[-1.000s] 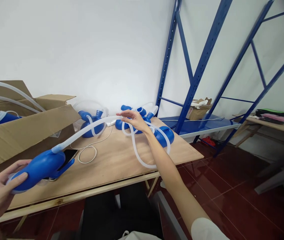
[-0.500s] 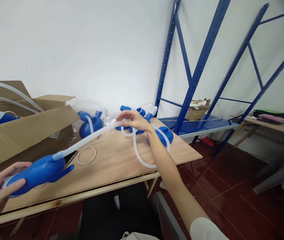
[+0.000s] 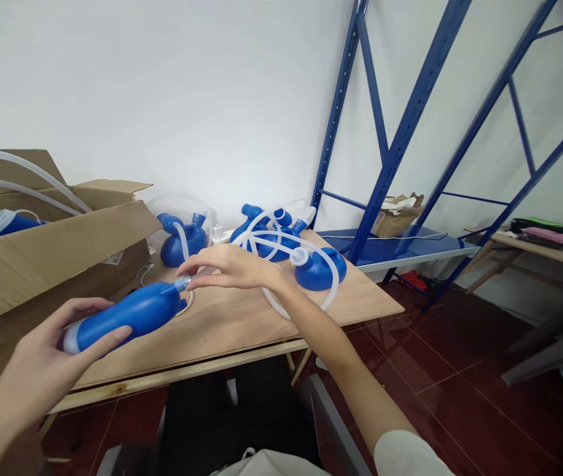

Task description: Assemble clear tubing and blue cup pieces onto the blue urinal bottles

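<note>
My left hand (image 3: 58, 344) is wrapped round a blue plastic bottle (image 3: 137, 317) with a whitish cap at its near end, held tilted over the table's front left. At the bottle's far end is a narrow translucent spout. My right hand (image 3: 226, 268) pinches the translucent hose (image 3: 183, 283) right at that spout; most of the hose is hidden behind the hand. Past my right hand, other blue bottles with pale hoses stand on the table, among them a round one (image 3: 318, 271) near my right forearm and another (image 3: 182, 244) by the wall.
An open cardboard box (image 3: 63, 264) with hoses and blue bottles inside fills the table's left side. The wooden table (image 3: 242, 317) ends in front of my lap. Blue metal shelving (image 3: 400, 132) rises on the right, with a small carton (image 3: 395, 221) on its lower shelf.
My right hand has moved left and nearer along the hose, from its far stretch to the bottle's spout. My left hand has brought the bottle right and up.
</note>
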`<state>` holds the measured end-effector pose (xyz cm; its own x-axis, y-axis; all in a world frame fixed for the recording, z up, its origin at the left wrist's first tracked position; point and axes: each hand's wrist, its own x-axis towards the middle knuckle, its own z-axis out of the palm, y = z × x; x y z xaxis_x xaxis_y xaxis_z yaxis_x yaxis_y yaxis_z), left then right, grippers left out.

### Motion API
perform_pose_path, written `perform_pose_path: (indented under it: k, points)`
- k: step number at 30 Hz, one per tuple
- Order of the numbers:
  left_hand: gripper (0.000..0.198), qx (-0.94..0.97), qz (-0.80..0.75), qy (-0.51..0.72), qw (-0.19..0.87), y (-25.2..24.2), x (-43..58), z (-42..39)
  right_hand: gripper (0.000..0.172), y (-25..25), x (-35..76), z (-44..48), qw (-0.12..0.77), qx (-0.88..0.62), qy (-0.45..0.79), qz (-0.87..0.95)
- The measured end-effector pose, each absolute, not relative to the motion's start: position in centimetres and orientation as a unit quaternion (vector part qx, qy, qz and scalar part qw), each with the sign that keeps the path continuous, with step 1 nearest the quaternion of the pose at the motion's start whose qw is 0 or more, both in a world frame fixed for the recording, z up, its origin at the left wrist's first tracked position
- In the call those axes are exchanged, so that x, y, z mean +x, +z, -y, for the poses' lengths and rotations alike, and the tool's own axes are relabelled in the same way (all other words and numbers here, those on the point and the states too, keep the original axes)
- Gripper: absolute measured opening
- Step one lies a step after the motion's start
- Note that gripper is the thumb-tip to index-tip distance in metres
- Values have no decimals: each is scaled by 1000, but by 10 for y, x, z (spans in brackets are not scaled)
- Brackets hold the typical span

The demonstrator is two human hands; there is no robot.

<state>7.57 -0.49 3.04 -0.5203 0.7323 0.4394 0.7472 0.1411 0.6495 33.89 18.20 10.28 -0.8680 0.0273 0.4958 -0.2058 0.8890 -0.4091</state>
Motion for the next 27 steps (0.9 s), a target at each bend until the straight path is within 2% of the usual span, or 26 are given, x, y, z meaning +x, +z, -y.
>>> perform_pose_path:
  k: [7,13,18,27]
  points:
    - [67,-479,764,-432,-27,35,109,-3,29,86,349,-190,321,-6,193,927]
    - [63,-486,758,-435,-23,25,128,-20,19,82,362,-204,295,-15,158,942]
    - [59,-483,756,-440,-30,21,144,-28,25,78,367,-215,298,-30,96,949]
    - [58,-476,744,-467,-33,4,160,-40,24,67,361,-230,278,-40,95,955]
